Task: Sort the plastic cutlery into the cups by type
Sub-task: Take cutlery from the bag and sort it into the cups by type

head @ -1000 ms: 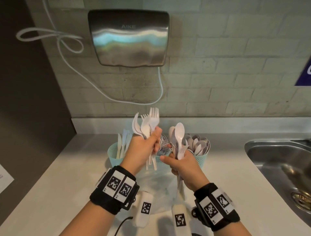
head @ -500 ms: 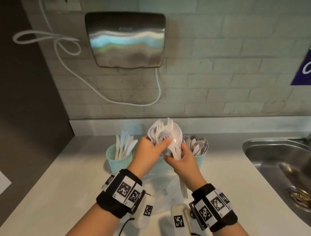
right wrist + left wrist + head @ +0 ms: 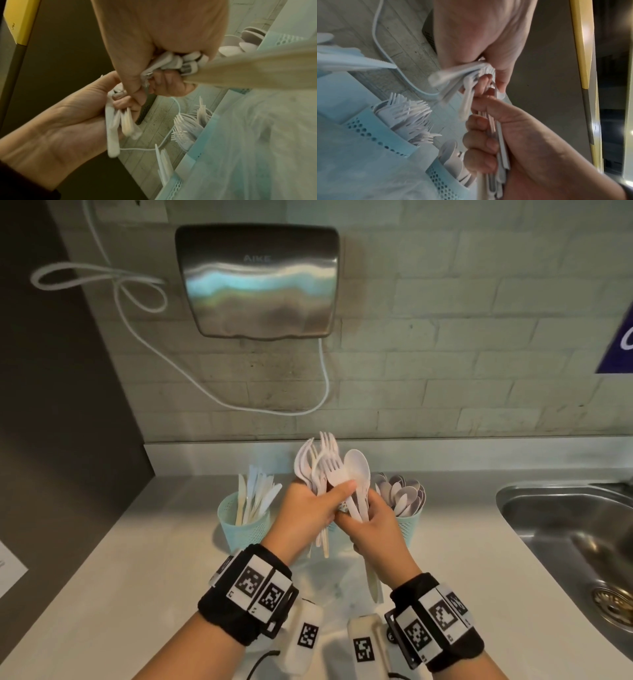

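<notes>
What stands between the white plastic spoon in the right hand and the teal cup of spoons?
Nothing visible: the white plastic spoon, held in the right hand, is just left of the teal perforated spoon cup, whose top is open.

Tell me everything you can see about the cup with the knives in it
The knife cup is a pale teal plastic cup with rows of small holes through its wall. It stands upright on the light countertop, leftmost of the cups, near the back wall. About a dozen white and cream plastic knives stand in it, handles down and blades up, fanned toward the right. Neither hand touches it; the left hand grips a bundle of cutlery just to its right.
</notes>
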Available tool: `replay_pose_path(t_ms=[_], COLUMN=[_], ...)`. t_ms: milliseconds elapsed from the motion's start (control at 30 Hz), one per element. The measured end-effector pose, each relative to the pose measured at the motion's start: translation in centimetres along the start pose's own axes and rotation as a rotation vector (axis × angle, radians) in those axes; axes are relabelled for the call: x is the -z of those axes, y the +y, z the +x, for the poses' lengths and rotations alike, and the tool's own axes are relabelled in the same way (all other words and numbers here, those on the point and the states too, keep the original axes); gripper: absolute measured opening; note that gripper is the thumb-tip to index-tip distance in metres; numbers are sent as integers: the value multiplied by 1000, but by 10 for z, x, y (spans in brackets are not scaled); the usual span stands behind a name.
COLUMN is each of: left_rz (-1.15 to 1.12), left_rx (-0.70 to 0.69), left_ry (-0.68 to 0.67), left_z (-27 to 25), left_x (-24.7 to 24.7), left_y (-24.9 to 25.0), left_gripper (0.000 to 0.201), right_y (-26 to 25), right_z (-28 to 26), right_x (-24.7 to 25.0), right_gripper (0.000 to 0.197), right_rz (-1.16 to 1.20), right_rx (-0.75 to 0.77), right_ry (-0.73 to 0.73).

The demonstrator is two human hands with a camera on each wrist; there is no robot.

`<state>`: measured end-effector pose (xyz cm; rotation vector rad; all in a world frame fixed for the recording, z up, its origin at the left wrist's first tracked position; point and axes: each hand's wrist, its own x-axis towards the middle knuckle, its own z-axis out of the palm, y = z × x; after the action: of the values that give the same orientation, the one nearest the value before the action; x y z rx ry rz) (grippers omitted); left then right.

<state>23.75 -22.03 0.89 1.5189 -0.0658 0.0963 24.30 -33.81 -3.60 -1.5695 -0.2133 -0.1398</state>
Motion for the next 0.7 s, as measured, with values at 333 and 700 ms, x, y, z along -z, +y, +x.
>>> replay_pose_path(t_ms=[333,700], left_rz=[-143,-17], left_rx=[-189,-132], left_ry=[267,116], left_z=[34,73], left_x=[31,1], left_y=[28,4], left_gripper=[27,10], right_y=[1,-3], right_z=[-6,-5], right_x=[14,25], right_gripper=[13,11], right_rz=[64,76], right_rx=[-112,-131], right_ry=[77,142])
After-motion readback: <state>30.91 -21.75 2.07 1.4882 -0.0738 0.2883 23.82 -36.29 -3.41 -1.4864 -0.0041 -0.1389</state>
